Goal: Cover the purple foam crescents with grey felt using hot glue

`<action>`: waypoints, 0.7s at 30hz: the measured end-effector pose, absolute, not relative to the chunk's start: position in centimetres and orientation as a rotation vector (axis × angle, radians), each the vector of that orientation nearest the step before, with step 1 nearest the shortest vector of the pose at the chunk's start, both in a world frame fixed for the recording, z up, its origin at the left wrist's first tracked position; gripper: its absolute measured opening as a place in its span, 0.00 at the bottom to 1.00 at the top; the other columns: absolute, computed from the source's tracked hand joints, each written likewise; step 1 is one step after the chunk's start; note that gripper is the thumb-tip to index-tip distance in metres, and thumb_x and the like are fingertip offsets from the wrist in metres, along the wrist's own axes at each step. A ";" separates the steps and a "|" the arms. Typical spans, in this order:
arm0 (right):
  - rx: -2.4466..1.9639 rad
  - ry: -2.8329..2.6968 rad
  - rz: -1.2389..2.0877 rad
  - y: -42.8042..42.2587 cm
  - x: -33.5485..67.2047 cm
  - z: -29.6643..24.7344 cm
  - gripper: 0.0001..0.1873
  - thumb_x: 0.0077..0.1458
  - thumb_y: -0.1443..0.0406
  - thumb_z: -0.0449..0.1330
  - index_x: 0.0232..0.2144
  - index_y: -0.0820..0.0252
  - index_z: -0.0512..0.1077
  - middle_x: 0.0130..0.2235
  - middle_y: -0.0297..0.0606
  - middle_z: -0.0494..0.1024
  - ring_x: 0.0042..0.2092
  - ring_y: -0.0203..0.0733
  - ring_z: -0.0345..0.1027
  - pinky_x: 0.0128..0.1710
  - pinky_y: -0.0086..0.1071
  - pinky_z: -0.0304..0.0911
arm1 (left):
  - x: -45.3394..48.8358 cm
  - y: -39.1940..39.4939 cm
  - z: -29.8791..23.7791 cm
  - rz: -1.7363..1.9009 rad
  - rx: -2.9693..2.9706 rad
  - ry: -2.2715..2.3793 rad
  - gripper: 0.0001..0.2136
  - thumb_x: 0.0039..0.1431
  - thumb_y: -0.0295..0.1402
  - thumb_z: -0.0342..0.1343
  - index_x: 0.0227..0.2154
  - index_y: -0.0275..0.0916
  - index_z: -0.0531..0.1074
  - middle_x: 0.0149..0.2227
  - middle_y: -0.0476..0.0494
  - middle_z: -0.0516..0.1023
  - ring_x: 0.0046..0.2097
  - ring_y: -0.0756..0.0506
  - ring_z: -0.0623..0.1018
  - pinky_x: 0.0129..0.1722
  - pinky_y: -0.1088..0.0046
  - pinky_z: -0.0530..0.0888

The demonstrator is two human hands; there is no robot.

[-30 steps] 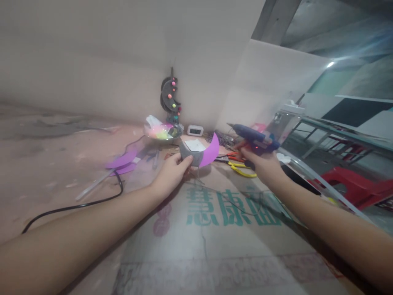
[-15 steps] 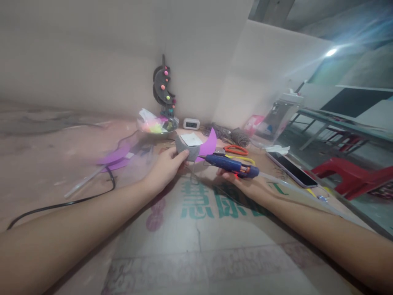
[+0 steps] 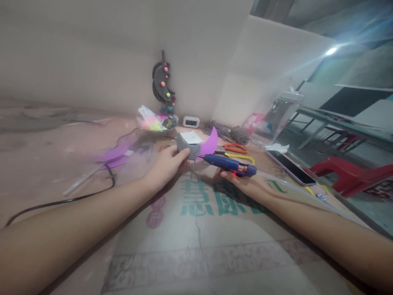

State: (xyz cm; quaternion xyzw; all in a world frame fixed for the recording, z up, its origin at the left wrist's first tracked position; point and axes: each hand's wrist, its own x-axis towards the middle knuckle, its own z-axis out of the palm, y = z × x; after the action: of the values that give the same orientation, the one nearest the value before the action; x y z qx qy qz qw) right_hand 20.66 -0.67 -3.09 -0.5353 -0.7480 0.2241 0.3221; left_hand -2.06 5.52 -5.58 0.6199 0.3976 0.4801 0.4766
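Note:
My left hand pinches a crescent-shaped piece, purple at its bare right end and wrapped in grey yarn on the left. A white paper patch shows at its upper inner curve. My right hand is closed around a blue hot glue gun with a red light glowing on it. The gun's nozzle points left, at or very near the edge where grey meets purple; whether it touches I cannot tell. A clear glue stick trails from the gun's back end.
Beyond my hands lie orange-and-yellow-handled pliers, grey yarn, a small white clock and a bowl of colourful bits. A decorated grey crescent stands against the wall. A phone lies right, purple pieces left.
The glue gun has shifted very slightly left along the crescent's lower edge. My left hand keeps its grip on the crescent, and the whole view has tilted a little.

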 end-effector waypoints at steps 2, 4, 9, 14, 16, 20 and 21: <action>-1.438 -1.940 0.568 -0.6 20.7 -3.2 0.13 0.52 0.53 0.58 0.33 0.55 0.72 0.34 0.38 0.77 0.37 0.48 0.71 0.41 0.45 0.68 | -2.1 5.5 -5.6 1.165 1.511 0.975 0.14 0.54 0.44 0.54 0.28 0.36 0.70 0.24 0.48 0.71 0.26 0.50 0.68 0.27 0.75 0.62; -1.437 -1.921 0.562 -0.4 20.8 -3.3 0.14 0.51 0.53 0.59 0.35 0.53 0.71 0.34 0.37 0.77 0.36 0.47 0.71 0.40 0.45 0.69 | -2.1 5.5 -5.6 1.159 1.502 0.981 0.14 0.53 0.44 0.54 0.28 0.36 0.70 0.24 0.48 0.72 0.26 0.50 0.68 0.27 0.75 0.62; -1.409 -1.952 0.521 -0.4 20.8 -3.3 0.12 0.50 0.54 0.60 0.35 0.51 0.72 0.35 0.36 0.77 0.38 0.48 0.71 0.42 0.44 0.68 | -1.9 5.3 -5.3 1.157 1.501 0.982 0.13 0.53 0.43 0.54 0.28 0.36 0.70 0.24 0.49 0.71 0.25 0.50 0.68 0.26 0.76 0.62; -1.468 -1.883 0.418 -1.0 20.4 -2.9 0.12 0.49 0.53 0.60 0.27 0.55 0.70 0.29 0.37 0.75 0.31 0.45 0.68 0.34 0.40 0.66 | -2.0 5.1 -4.7 1.005 1.648 1.115 0.10 0.52 0.40 0.55 0.26 0.37 0.70 0.21 0.50 0.71 0.22 0.50 0.68 0.22 0.76 0.60; -1.467 -1.877 0.393 -1.3 20.1 -2.6 0.12 0.49 0.55 0.59 0.25 0.56 0.68 0.27 0.36 0.73 0.30 0.43 0.67 0.32 0.38 0.65 | -2.4 5.5 -4.5 0.895 1.726 1.165 0.11 0.49 0.40 0.57 0.32 0.38 0.72 0.20 0.50 0.73 0.20 0.49 0.68 0.20 0.75 0.58; -1.484 -1.892 0.408 -1.5 19.5 -2.1 0.08 0.49 0.59 0.60 0.29 0.57 0.69 0.29 0.35 0.75 0.31 0.41 0.68 0.32 0.35 0.63 | -3.7 6.4 -3.4 0.832 1.910 1.253 0.21 0.41 0.43 0.64 0.40 0.40 0.74 0.17 0.50 0.71 0.17 0.47 0.67 0.20 0.74 0.57; -1.507 -1.891 0.411 -1.6 19.3 -1.9 0.08 0.49 0.59 0.60 0.29 0.57 0.70 0.30 0.35 0.75 0.32 0.41 0.68 0.32 0.34 0.63 | -3.9 6.3 -2.9 0.881 2.004 1.247 0.20 0.41 0.43 0.64 0.39 0.41 0.75 0.17 0.50 0.72 0.18 0.47 0.68 0.21 0.74 0.57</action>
State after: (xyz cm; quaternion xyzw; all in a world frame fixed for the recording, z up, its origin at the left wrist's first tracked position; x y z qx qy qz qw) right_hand 19.34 -1.57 -1.92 -0.5782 -0.7258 0.1578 0.3376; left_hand -3.89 6.29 -2.87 0.7572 0.4712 0.3331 0.3062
